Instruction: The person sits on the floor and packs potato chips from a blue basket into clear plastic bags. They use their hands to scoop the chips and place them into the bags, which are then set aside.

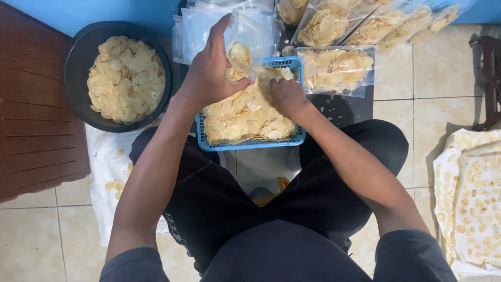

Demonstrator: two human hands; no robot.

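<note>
Sitting on the tiled floor (31,245), you had a blue basket (250,142) of pale chips (245,117) between your knees. Your left hand (209,73) pinched the mouth of a clear plastic bag (245,39) above the basket's far edge, fingers closed on the film, with a few chips already inside. Your right hand (286,96) rested in the chip pile, fingers curled into it; whether it gripped any chips could not be told. A black bowl (78,57) of more chips stood to your left, and filled bags (336,68) lay just beyond the basket.
</note>
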